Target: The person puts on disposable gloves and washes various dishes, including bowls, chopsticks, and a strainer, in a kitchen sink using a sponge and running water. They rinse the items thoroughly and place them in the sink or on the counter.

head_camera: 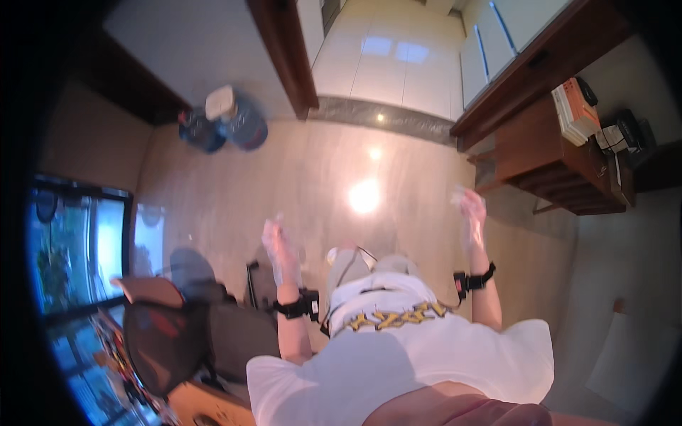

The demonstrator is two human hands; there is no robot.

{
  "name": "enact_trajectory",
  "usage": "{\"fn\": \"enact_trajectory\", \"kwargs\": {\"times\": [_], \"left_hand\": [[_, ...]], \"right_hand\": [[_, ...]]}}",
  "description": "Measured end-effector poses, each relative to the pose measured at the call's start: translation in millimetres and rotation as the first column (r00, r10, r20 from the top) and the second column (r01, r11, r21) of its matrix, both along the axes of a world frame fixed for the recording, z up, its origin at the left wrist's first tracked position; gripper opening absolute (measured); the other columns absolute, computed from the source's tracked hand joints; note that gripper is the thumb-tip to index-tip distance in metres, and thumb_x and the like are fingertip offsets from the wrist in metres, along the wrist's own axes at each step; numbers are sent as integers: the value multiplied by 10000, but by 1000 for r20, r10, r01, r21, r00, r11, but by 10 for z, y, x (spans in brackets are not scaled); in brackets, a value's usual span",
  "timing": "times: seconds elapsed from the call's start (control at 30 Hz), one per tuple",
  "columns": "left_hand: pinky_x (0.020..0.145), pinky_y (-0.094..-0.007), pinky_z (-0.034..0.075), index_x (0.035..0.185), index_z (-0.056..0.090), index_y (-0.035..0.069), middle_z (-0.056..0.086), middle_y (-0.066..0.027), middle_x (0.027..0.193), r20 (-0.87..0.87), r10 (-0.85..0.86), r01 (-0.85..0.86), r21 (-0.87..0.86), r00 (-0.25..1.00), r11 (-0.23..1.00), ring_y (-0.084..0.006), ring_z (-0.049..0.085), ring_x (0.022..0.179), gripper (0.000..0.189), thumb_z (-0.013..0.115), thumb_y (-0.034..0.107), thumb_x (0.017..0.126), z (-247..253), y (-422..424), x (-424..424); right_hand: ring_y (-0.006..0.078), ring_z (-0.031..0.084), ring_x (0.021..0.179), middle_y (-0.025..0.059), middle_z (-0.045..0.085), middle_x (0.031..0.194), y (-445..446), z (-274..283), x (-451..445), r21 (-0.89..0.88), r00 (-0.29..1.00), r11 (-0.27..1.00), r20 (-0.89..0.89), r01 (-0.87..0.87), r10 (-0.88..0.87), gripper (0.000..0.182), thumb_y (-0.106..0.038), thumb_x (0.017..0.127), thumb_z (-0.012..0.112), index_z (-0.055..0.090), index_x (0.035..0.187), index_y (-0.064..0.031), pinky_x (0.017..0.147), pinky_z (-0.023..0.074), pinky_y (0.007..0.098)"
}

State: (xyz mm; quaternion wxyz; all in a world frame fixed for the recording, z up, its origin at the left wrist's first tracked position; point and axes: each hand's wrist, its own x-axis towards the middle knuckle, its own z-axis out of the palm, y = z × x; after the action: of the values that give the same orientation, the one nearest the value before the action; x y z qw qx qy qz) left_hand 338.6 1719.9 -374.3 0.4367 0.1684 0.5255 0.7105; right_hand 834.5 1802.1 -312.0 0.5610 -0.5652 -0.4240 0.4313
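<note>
My left hand [279,245] is raised over the floor on the left, in a loose clear plastic glove. On the other side my right hand [472,210] wears a similar glove, and the loose film sticks out past its fingertips. I see no object in either hand, but blur hides how the fingers are set. Each forearm carries a black strap with a small device, the left one [301,304] and the right one [474,279]. Beneath and between the hands lies the wood-look floor [330,175], with a bright light reflection on it.
Two blue water-cooler bottles [242,125] stand by the far left wall. A doorway with a dark stone threshold [383,118] lies ahead. On the right a brown wooden cabinet [533,154] bears several books [575,112]. A mesh-backed chair [165,341] is close behind my left arm.
</note>
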Motion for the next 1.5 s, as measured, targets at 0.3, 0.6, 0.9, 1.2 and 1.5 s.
{"fn": "enact_trajectory", "kwargs": {"times": [0.3,0.6,0.9,1.2,1.5], "left_hand": [[409,-216,181,880,577,157,259,93,567,83,17,-4,-151,996,989,-22,250,454,116,547,270,880,581,2697,-113],[468,-210,273,849,535,103,346,60,637,-201,-555,566,-2,807,824,-45,347,535,141,495,218,920,1337,5856,1209],[636,-301,381,1026,588,47,487,-22,868,-811,-185,585,222,554,780,-127,435,721,188,504,138,885,1272,7575,1990],[526,-230,310,790,506,155,400,78,700,-75,17,-28,-158,997,987,-54,387,614,186,577,300,883,1810,9374,1416],[563,-220,356,910,587,107,461,33,729,-123,229,-231,-3,966,973,-75,420,626,312,493,403,932,2056,11378,1673]], "right_hand": [[88,534,783,-16,565,834,1753,342,-393,172,969,964,107,201,-221,205,-81,743,737,607,900,-61,685,449,233],[65,495,730,-25,537,792,3782,496,344,280,936,911,93,304,-341,153,-119,782,701,575,850,-66,644,416,217],[58,533,688,43,626,880,5141,985,671,-140,884,886,-102,441,-456,294,-112,868,536,554,1128,23,568,385,168],[62,491,734,-15,562,820,8830,860,1406,-35,999,999,-39,37,-39,246,-225,844,653,583,1007,-55,644,383,217],[86,539,742,5,560,813,12048,1604,613,63,989,998,-143,-27,36,269,-313,879,626,579,965,-63,629,416,225]]}}
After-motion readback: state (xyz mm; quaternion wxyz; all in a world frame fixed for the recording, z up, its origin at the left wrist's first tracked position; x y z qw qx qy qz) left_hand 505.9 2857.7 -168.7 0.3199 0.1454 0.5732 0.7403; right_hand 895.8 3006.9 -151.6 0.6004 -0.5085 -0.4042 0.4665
